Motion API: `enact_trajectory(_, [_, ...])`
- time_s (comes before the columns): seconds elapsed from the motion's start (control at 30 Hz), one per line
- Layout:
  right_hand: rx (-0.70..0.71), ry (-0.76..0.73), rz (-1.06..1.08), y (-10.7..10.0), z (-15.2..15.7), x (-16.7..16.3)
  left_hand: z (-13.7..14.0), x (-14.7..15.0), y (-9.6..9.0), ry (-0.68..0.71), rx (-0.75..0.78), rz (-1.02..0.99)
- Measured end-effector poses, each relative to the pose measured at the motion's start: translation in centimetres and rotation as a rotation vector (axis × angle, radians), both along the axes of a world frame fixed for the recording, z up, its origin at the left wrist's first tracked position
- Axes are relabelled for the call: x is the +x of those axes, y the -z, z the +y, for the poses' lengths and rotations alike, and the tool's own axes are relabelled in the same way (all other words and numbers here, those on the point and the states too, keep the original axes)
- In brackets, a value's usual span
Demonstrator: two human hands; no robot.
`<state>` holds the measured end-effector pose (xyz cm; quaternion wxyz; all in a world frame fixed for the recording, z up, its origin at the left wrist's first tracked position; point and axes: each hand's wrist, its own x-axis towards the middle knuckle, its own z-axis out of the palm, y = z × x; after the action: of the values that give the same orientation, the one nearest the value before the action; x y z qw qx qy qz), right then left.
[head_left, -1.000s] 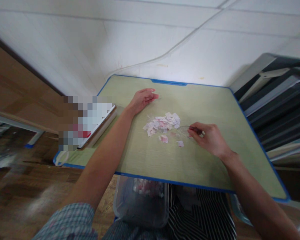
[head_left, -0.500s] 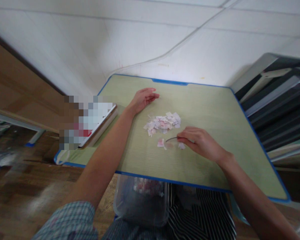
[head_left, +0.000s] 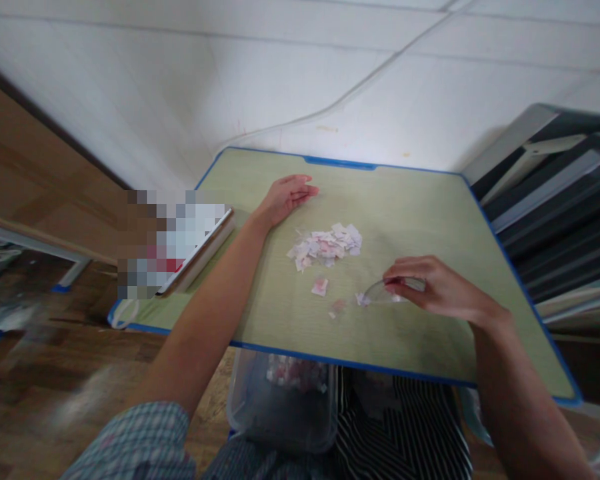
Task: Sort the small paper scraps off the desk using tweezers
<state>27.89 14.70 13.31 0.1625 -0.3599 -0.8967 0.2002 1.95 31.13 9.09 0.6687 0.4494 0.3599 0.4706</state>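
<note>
My right hand [head_left: 420, 287] pinches thin curved metal tweezers [head_left: 380, 285] between thumb and fingers, low over the tabletop. Their tip reaches a small white paper scrap [head_left: 362, 299]; whether it grips the scrap I cannot tell. Left of it lie a pink and white scrap [head_left: 319, 287] and a smaller pale scrap [head_left: 336, 309]. Just behind these is a loose pile of small white and pinkish paper pieces [head_left: 327, 245]. My left hand [head_left: 290, 198] rests on its side on the table beyond the pile, fingers stretched and slightly curled, holding nothing.
The pale green tabletop [head_left: 420, 207] has a blue rim. A tablet-like device [head_left: 215, 233], partly pixelated, leans at the left. A clear plastic bin [head_left: 280, 420] with small pieces sits below the front edge. Folded dark panels [head_left: 570, 200] stand at the right.
My right hand has moved to the right with the tweezers, from the pink and white scrap to the scrap at the right. That left scrap has shifted slightly. My left hand stays still.
</note>
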Motion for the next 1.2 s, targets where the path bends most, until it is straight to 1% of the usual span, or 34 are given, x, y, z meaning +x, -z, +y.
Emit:
enact_trajectory(0.1, [0.069, 0.147, -0.041, 0.3, 0.0, -0.3, -0.1, 0.1, -0.2, -0.003, -0.01, 0.01])
enact_trajectory(0.17, [0.112, 0.205, -0.021, 0.3, -0.1, -0.7, -0.2, 0.1, -0.2, -0.003, -0.017, 0.019])
enact_trajectory(0.3, [0.076, 0.189, 0.056, 0.0, -0.5, -1.4, -0.1, 0.1, -0.2, 0.0, -0.021, 0.024])
enact_trajectory(0.43, [0.022, 0.21, 0.001, 0.3, -0.9, -2.4, 0.0, 0.1, -0.1, 0.008, -0.013, -0.001])
enact_trajectory(0.53, [-0.039, 0.168, -0.029, 0.6, -1.2, -3.2, 0.0, 0.1, -0.2, 0.005, -0.011, -0.007])
enact_trajectory(0.7, [-0.116, -0.035, -0.064, 0.4, -1.7, -3.7, -0.1, 0.1, -0.1, 0.003, -0.015, -0.008])
enact_trajectory(0.77, [-0.096, -0.076, -0.021, 0.4, -1.8, -3.6, -0.1, 0.1, -0.1, 0.009, -0.008, -0.01])
enact_trajectory(0.87, [-0.035, -0.09, 0.078, 0.3, -1.8, -3.7, -0.1, 0.1, -0.1, 0.015, -0.003, -0.015])
enact_trajectory(0.93, [-0.027, -0.121, 0.089, 0.3, -1.9, -4.0, -0.1, 0.1, -0.1, 0.012, -0.006, -0.019])
enact_trajectory(1.0, [-0.042, -0.161, 0.054, 0.4, -1.9, -4.4, 0.0, 0.1, -0.1, 0.003, -0.013, -0.016])
enact_trajectory(1.1, [0.0, -0.149, -0.006, 0.7, -2.0, -4.8, 0.0, 0.1, -0.1, -0.005, -0.018, 0.006])
enact_trajectory(1.2, [0.118, -0.042, 0.006, 1.0, -1.9, -4.7, -0.1, 0.1, -0.2, -0.003, -0.014, 0.012])
